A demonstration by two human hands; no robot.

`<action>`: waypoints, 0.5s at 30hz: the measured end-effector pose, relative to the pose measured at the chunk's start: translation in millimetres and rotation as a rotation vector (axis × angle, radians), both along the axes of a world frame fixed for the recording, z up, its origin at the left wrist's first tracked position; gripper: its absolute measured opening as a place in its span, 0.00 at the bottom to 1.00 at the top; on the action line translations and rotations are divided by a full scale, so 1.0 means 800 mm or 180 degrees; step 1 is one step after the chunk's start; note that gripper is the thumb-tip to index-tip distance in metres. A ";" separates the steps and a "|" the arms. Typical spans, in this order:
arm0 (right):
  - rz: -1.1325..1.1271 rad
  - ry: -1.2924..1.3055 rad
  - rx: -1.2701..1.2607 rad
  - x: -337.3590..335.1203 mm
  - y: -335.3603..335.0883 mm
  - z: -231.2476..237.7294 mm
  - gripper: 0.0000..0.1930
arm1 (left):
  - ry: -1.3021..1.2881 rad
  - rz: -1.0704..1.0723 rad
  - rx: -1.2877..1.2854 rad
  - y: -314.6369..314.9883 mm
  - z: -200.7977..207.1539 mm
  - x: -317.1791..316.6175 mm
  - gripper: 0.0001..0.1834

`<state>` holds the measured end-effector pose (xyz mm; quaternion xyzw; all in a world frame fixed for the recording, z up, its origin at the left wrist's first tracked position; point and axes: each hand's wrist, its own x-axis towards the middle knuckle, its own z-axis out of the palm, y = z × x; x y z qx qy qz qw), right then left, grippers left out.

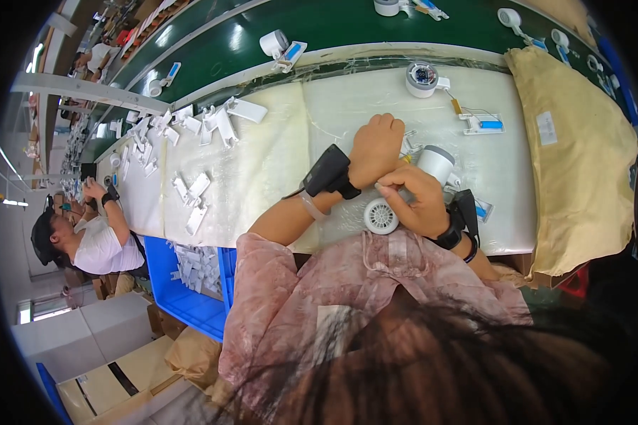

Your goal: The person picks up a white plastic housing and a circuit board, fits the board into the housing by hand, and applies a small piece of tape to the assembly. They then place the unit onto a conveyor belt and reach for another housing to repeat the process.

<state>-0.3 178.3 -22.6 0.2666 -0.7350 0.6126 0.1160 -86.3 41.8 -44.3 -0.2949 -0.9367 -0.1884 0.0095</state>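
My left hand (377, 150) is over the table with its back up and its fingers curled under, so whatever it holds is hidden. Just to its right and nearer me, my right hand (420, 200) is closed, thumb and forefinger brought together; I cannot make out anything between them. A white cylindrical housing with a grey rim (436, 163) lies beside my right hand. Close to my body sits a round white grille (381, 216). A small yellow part (406, 159) shows between the hands. Partly behind my right wrist is a white piece with a blue cell (483, 210).
Farther back stand an open round housing (422, 79) and a wired blue battery piece (483, 124). White plastic parts (223, 124) are scattered left. Brown paper (581, 163) covers the right end. A green conveyor (347, 25) runs behind. A blue crate (166, 283) and another person (106, 241) are left.
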 end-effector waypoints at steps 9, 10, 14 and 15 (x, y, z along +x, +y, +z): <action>-0.0850 -0.0139 -0.0727 -0.005 -0.006 0.001 0.19 | -0.0372 0.0373 0.0402 -0.040 0.101 0.018 0.25; -0.0876 -0.0249 -0.0762 -0.004 -0.011 0.003 0.21 | -0.0273 0.0315 0.0668 -0.042 0.110 0.027 0.25; -0.0029 -0.0653 -0.0013 0.000 0.004 0.006 0.19 | -0.0608 0.0305 0.1008 -0.037 0.134 0.052 0.26; -0.0035 -0.0659 -0.0009 -0.001 0.007 0.000 0.19 | -0.0458 0.0171 0.0986 -0.036 0.135 0.054 0.25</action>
